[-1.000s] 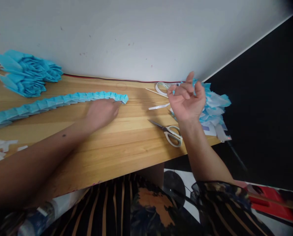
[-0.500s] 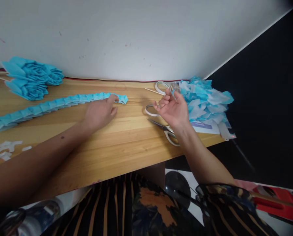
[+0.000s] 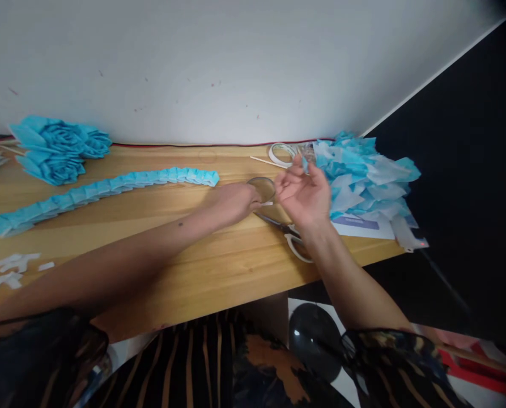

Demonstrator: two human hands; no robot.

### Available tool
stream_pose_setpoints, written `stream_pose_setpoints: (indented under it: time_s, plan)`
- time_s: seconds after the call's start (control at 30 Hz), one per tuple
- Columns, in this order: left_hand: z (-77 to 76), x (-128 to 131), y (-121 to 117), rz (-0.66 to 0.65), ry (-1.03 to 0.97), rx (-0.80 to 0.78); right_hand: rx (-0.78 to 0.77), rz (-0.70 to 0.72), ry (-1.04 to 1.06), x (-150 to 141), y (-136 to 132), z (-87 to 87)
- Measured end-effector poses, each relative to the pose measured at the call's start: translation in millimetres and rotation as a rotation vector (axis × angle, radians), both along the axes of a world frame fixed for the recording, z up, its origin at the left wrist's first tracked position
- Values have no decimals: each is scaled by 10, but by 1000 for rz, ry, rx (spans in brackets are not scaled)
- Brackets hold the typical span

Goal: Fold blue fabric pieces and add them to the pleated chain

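Observation:
My left hand (image 3: pixel 238 202) reaches across the table, its fingers closed at the near edge of a thin ring-shaped roll of tape (image 3: pixel 266 179). A short white strip end (image 3: pixel 268 204) shows at the fingertips. My right hand (image 3: pixel 301 192) is just to the right, palm up, fingers loosely curled and thumb apart. A small bit of blue shows between its thumb and fingers; I cannot tell whether it is touched. Below both hands lie scissors (image 3: pixel 296 247) with white handles, partly behind my right wrist. A long pleated blue paper strip (image 3: pixel 120 182) lies to the left.
Blue paper roses (image 3: pixel 61 144) lie at the back left. White paper scraps (image 3: pixel 12 269) are at the front left. A second tape roll (image 3: pixel 273 154) and a thin stick (image 3: pixel 261 160) lie near the wall. Blue and white tissue pieces (image 3: pixel 363 175) are heaped at the right.
My left hand has left the end of the blue strip and moved right to the thin tape roll. My right hand stays nearly in place. The view has shifted slightly.

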State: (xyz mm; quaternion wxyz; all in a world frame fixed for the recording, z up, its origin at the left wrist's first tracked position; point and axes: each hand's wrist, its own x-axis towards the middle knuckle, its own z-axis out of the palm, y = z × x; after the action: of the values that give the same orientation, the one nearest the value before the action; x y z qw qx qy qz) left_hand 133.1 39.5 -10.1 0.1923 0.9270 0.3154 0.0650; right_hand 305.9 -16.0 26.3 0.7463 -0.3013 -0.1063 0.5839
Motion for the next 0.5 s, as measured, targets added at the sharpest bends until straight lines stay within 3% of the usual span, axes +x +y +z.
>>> stream_pose_setpoints:
  time_s: [0.1, 0.13, 0.17, 0.23, 0.33, 0.4, 0.5]
  plan:
    - [-48, 5, 46, 31, 11, 10, 236, -179, 408, 244, -23, 386]
    - [-50, 3, 51, 26, 9, 15, 216, -155, 399, 317, 18, 473]
    - [-48, -3, 47, 19, 0, 23, 209, -71, 165, 376, 91, 513]
    - [-35, -44, 5, 19, -29, 46, 148, 37, -585, 451, 321, 440]
    - [-11, -234, -120, 41, -18, 78, 64, 215, -1597, 502, 752, 72]
    - [-6, -444, -192, 17, 53, 81, 124, 262, -2066, 543, 984, -184]
    - [-26, -779, -199, 85, 168, 93, 207, 362, -2409, 632, 1175, -401]
